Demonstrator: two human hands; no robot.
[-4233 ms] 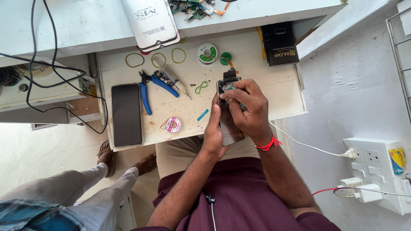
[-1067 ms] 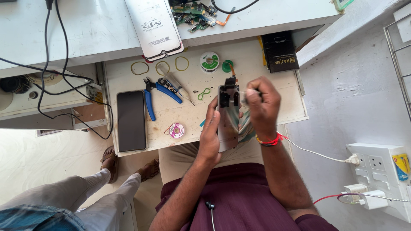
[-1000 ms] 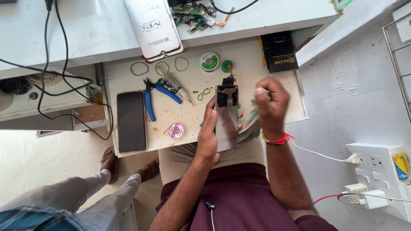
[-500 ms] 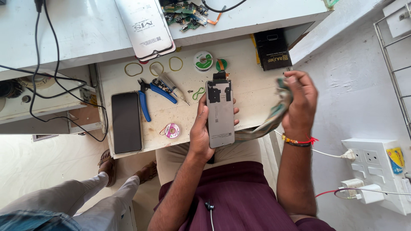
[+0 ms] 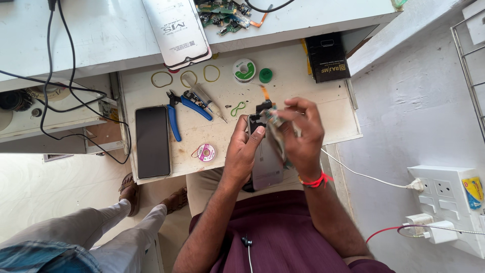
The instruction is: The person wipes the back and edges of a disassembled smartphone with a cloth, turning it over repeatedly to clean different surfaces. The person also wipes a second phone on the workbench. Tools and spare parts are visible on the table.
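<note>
My left hand (image 5: 244, 151) grips a grey opened phone body (image 5: 268, 171) above my lap, at the front edge of the small worktable (image 5: 303, 91). Its thumb rests near the phone's top end. My right hand (image 5: 302, 132) pinches a narrow greenish circuit board (image 5: 275, 127) and holds it against the upper part of the phone. A small orange flex strip (image 5: 263, 92) sticks out just beyond the phone's top. The phone's inside is mostly hidden by my fingers.
On the table lie a black phone (image 5: 152, 141), blue pliers (image 5: 184, 107), a pink wick spool (image 5: 205, 151), a green solder spool (image 5: 244, 71), rubber bands (image 5: 161, 79) and a black box (image 5: 328, 57). A power strip (image 5: 449, 199) sits right. Another person's legs (image 5: 86, 235) are lower left.
My right hand, which had pulled the circuit board away to the right, has come back left onto the phone's upper end. The left hand and phone have shifted slightly toward me.
</note>
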